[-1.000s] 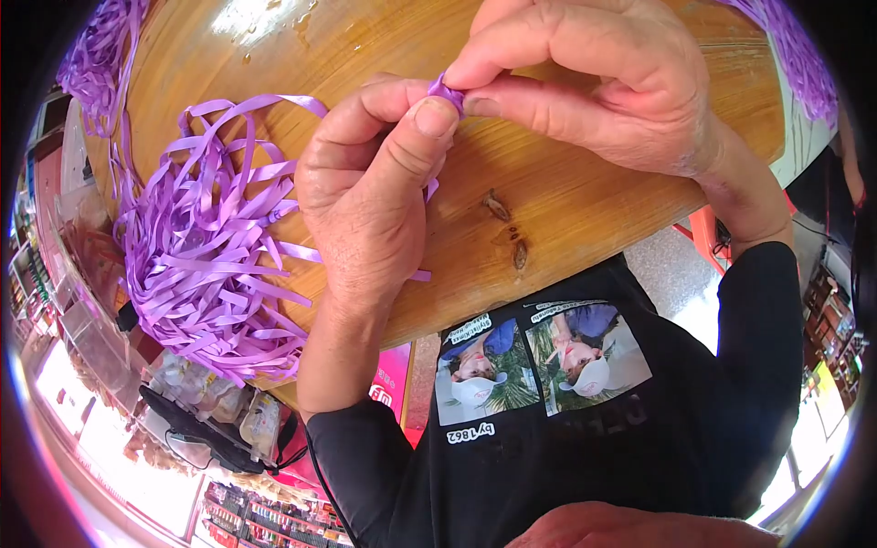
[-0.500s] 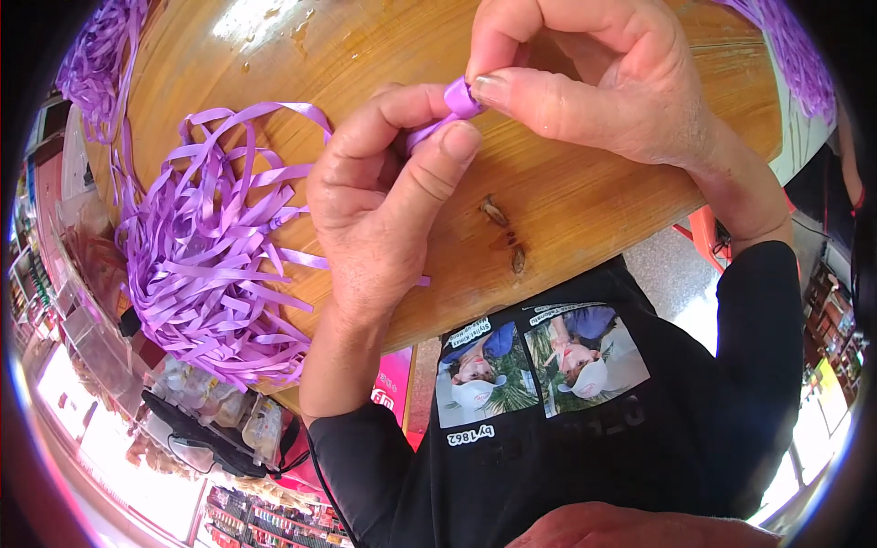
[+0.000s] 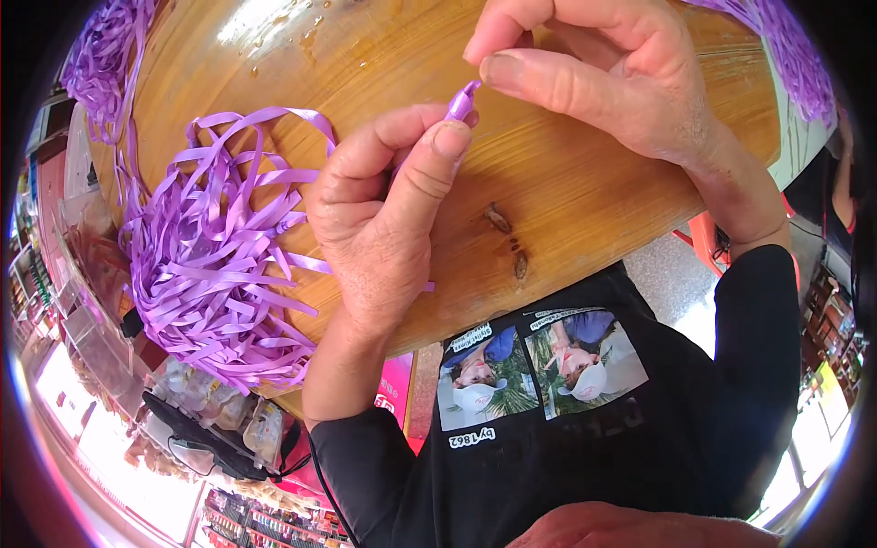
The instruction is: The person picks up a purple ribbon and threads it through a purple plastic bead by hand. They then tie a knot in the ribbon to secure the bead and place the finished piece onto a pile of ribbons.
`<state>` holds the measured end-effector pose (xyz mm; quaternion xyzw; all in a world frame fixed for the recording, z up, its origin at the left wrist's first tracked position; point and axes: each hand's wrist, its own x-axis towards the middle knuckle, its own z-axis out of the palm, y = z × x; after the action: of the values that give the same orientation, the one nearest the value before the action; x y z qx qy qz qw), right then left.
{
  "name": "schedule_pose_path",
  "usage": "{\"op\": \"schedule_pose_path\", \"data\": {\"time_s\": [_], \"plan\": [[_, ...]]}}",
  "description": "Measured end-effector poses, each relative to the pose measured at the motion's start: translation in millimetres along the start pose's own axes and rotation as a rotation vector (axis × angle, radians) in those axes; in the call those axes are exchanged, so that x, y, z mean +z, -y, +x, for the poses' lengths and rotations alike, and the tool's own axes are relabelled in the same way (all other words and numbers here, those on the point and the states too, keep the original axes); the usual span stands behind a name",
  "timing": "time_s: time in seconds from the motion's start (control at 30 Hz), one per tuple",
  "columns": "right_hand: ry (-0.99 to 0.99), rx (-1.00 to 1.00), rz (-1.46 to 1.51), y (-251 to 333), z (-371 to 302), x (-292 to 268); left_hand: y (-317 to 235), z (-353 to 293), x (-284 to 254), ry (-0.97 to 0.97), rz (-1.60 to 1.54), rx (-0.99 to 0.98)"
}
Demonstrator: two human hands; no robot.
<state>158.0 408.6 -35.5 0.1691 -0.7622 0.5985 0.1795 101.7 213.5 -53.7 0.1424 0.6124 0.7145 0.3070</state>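
Observation:
My left hand (image 3: 393,201) pinches a shiny purple ribbon (image 3: 460,105) between thumb and forefinger above the wooden table. A small rolled or folded piece of it stands up past the fingertips, narrowing to a twisted tip. Just above that tip is my right hand (image 3: 594,82), its thumb and forefinger brought close together in a pinch. What lies between them, if anything, is too small to make out. Left of my left hand, a tangled heap of purple ribbons (image 3: 215,265) spreads over the table and hangs over its edge.
More purple ribbons hang in a bundle (image 3: 96,68) at the far left and another bundle (image 3: 790,59) at the far right. Drops of water lie on the wooden table (image 3: 585,201). A red stool (image 3: 703,237) stands by its right edge. Packed goods (image 3: 206,402) sit below left.
My right hand has drawn slightly up from the ribbon. The wide purple loop at my left fingertips now shows as a narrower, pointed roll. My left hand has barely moved.

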Motion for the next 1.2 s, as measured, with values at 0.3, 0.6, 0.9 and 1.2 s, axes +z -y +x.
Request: {"op": "schedule_pose_path", "data": {"time_s": [0.3,0.6,0.9,1.2], "plan": [[0.086,-0.300,-0.664,-6,-9,4,1,-1,4,0.061,0.061,0.050],[0.126,-0.342,-0.703,1,-18,6,-4,-3,0,0.073,0.698,0.364],[0.041,-0.395,-0.649,0,-16,2,-8,-7,-10,0.011,0.525,0.339],[0.043,-0.108,-0.391,-8,-11,-2,-2,-7,-7,-0.004,0.269,0.201]]}}
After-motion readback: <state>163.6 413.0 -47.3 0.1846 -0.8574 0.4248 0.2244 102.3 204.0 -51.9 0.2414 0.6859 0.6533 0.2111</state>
